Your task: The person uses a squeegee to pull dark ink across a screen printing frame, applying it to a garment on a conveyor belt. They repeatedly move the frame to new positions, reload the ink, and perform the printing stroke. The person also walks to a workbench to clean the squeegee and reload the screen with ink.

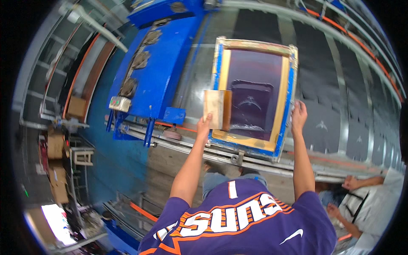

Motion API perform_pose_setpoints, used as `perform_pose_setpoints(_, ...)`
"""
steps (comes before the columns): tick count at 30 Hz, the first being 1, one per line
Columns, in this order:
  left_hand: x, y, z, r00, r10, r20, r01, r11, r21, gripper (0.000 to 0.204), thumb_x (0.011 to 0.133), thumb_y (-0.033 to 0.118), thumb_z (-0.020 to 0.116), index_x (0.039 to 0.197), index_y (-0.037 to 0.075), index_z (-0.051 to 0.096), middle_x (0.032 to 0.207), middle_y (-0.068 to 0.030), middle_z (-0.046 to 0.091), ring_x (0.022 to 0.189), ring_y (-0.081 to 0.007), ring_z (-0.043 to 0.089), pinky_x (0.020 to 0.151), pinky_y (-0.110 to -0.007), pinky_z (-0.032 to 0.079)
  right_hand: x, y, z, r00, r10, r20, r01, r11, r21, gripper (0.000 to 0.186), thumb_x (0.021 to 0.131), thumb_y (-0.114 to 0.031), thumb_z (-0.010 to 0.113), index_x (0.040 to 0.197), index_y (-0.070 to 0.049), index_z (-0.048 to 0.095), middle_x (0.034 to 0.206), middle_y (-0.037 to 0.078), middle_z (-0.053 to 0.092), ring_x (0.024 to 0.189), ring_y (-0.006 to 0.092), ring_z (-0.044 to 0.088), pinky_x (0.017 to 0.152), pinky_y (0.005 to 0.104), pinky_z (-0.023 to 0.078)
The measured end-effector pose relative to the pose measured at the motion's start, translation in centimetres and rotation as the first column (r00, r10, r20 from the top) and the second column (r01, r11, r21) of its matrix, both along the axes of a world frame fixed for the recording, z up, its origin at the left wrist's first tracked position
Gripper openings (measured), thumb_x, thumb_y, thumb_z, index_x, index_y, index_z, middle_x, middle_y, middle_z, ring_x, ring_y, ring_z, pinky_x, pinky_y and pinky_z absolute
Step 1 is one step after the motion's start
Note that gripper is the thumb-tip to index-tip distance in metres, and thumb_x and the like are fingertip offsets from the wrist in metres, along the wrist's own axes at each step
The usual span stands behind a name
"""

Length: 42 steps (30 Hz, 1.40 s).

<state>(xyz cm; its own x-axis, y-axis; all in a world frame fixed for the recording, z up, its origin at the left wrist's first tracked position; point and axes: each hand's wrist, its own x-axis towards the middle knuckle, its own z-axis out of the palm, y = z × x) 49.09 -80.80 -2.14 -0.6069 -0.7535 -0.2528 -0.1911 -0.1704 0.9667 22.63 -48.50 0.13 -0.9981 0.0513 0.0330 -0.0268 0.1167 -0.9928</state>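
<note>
A screen printing frame with blue tape and yellow borders lies on the long dark table. Its dark purple mesh carries a rounded rectangular patch of wet-looking ink with a pale curved mark in it. My left hand is closed round the wooden handle of a squeegee, which stands at the frame's left side with its brown blade toward the mesh. At the frame's right edge my right hand is closed on the side bar; some of its fingertips are hard to make out.
Dark fabric panels lie along the table, some with small pale prints. A big blue machine stands left of the frame. A metal rail runs along the table's near edge. At lower right are another person's hands; cardboard boxes are far left.
</note>
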Motion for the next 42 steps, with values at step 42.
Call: perform_pose_setpoints(42, 69.1, -49.0, 26.1, 0.263, 0.905, -0.334, -0.94, 0.319, 0.124, 0.052, 0.097, 0.034, 0.07, 0.122, -0.01, 0.061, 0.111, -0.0129, 0.07, 0.095, -0.0163, 0.067, 0.085, -0.031, 0.053, 53.8, -100.4, 22.9, 0.0, 0.992, 0.124, -0.773, 0.079, -0.63, 0.024, 0.101, -0.034, 0.061, 0.093, -0.012, 0.059, 0.075, 0.002, 0.055, 0.057, 0.009, 0.042, 0.054, 0.0264, 0.035)
